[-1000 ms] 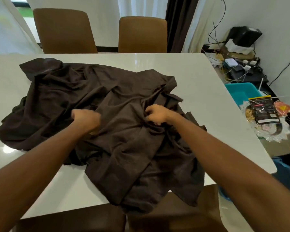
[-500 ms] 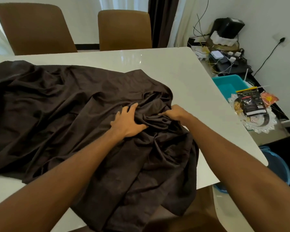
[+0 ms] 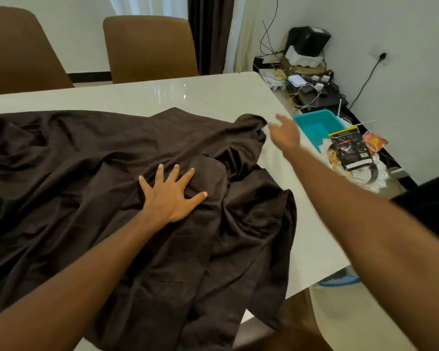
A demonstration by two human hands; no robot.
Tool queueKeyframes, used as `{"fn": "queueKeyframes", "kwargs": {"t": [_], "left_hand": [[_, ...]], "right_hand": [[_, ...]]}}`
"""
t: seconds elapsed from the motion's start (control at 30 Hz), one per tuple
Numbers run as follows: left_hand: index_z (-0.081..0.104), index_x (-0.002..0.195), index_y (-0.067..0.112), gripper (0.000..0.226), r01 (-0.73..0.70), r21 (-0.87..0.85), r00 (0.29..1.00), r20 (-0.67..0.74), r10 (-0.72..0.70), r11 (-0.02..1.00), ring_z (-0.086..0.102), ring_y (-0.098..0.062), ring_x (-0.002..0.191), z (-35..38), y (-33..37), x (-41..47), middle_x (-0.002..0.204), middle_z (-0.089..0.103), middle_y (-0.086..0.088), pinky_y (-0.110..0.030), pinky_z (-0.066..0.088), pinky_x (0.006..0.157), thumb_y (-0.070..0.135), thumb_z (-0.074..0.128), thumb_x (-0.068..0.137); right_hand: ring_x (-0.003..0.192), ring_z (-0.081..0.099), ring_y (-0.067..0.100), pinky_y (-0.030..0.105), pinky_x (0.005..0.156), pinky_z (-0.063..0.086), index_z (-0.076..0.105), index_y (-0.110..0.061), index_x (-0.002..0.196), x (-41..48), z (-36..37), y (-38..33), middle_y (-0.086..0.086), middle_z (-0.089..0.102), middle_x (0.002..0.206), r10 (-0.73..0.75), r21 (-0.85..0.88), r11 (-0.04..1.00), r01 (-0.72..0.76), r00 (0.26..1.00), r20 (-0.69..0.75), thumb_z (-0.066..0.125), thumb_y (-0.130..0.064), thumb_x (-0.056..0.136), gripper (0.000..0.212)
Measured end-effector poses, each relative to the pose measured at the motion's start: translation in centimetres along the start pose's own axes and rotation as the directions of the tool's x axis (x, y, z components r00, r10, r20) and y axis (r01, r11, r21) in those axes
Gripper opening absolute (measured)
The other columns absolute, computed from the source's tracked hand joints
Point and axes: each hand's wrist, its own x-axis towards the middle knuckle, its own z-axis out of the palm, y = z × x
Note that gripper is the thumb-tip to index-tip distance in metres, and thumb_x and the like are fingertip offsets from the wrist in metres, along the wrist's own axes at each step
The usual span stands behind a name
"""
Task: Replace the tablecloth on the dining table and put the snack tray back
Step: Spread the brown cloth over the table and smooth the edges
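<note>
On table (image 3: 188, 97), tablecloth (image 3: 86, 153) now flatter (right hand (image 3: 285, 134) free)

Left hand (image 3: 171, 198) flat on tablecloth (image 3: 86, 153)

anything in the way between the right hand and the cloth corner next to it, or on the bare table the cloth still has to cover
Nothing visible. The right hand is open beside the tablecloth corner, no object between them, and the uncovered table shows nothing on it. The left hand presses flat on the cloth.
</note>
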Motion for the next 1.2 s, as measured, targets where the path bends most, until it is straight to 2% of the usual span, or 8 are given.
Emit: {"fn": "queueKeyframes", "kwargs": {"t": [0.17,0.37,0.5,0.63,0.73,0.87,0.97,1.2], "left_hand": [[0.01,0.152,0.056,0.076,-0.007,-0.04,0.982,0.187,0.014,0.999,-0.006,-0.037,0.152,0.5,1.9,2.0,0.167,0.0,0.008,-0.074,0.001,0.113,0.087,0.023,0.083],[0.003,0.153,0.054,0.071,0.025,0.075,0.978,0.206,-0.04,0.997,-0.015,-0.041,0.15,0.3,2.0,6.0,0.165,-0.017,0.014,-0.078,0.002,0.109,0.081,0.019,0.089],[0.008,0.153,0.051,0.094,0.095,-0.008,0.982,0.166,-0.092,0.995,-0.007,-0.036,0.152,-1.0,-0.7,10.9,0.167,-0.006,0.01,-0.075,0.001,0.112,0.097,0.008,0.071],[0.015,0.156,0.042,0.116,0.154,-0.081,0.986,0.081,-0.148,0.985,0.001,-0.035,0.153,-1.4,-2.5,14.9,0.167,0.006,-0.001,-0.069,0.003,0.116,0.104,0.004,0.059],[0.022,0.157,0.033,0.082,0.184,-0.15,0.981,-0.031,-0.19,0.971,0.007,-0.038,0.152,-2.6,-0.5,13.5,0.166,0.016,-0.006,-0.07,0.003,0.116,0.081,0.024,0.089],[0.043,0.148,0.026,0.072,-0.087,-0.108,0.957,-0.286,0.053,0.99,0.029,-0.032,0.146,-1.8,3.4,10.3,0.156,0.04,-0.005,-0.07,0.017,0.113,0.072,0.036,0.092],[0.039,0.149,0.038,0.082,-0.253,-0.069,0.957,-0.164,0.239,0.965,0.027,-0.031,0.147,-0.1,7.6,7.3,0.159,0.034,0.0,-0.071,0.02,0.112,0.085,0.028,0.083],[0.013,0.155,0.047,0.079,-0.116,0.081,0.987,0.125,0.106,0.99,-0.001,-0.034,0.153,2.1,9.6,8.3,0.167,0.0,0.009,-0.073,0.005,0.113,0.084,0.02,0.086]], "right_hand": [[0.13,0.052,0.028,0.045,0.11,0.043,0.038,-0.028,0.151,-8.0,3.6,5.3,0.004,0.048,0.152,-0.058,-0.023,0.997,0.069,0.946,0.318,0.065,-0.065,0.086,0.08],[0.123,0.06,0.025,0.035,0.109,0.044,0.068,-0.028,0.127,-5.2,1.4,6.7,0.0,0.065,0.135,-0.216,-0.279,0.896,0.346,0.887,0.407,0.066,-0.027,0.092,0.036],[0.11,0.065,0.028,0.036,0.098,0.05,0.075,-0.03,0.113,0.6,-4.6,6.4,0.003,0.072,0.12,-0.184,-0.417,0.891,0.179,0.982,0.029,0.059,-0.021,0.088,0.031],[0.124,0.055,0.031,0.042,0.105,0.044,0.058,-0.023,0.139,3.2,-8.4,8.3,0.01,0.061,0.135,-0.113,-0.443,0.896,-0.036,0.945,-0.306,0.054,-0.025,0.098,0.041],[0.132,0.042,0.035,0.053,0.106,0.039,0.031,-0.026,0.155,1.1,-7.4,9.1,0.013,0.044,0.147,-0.179,-0.487,0.873,0.025,0.946,-0.272,0.043,-0.046,0.102,0.058],[0.129,0.044,0.031,0.052,0.104,0.039,0.042,-0.032,0.146,-6.5,-3.7,11.1,0.008,0.045,0.142,-0.201,-0.396,0.91,0.123,0.966,-0.161,0.045,-0.072,0.09,0.069],[0.116,0.05,0.03,0.048,0.094,0.046,0.043,-0.038,0.142,-12.8,-1.0,14.0,0.006,0.049,0.132,-0.243,-0.497,0.845,0.198,0.97,-0.027,0.045,-0.081,0.083,0.073],[0.109,0.065,0.032,0.043,0.091,0.053,0.063,-0.014,0.131,-13.8,-4.8,19.8,0.01,0.069,0.122,-0.394,-0.315,0.833,0.455,0.887,0.239,0.053,-0.02,0.1,0.033]]}}
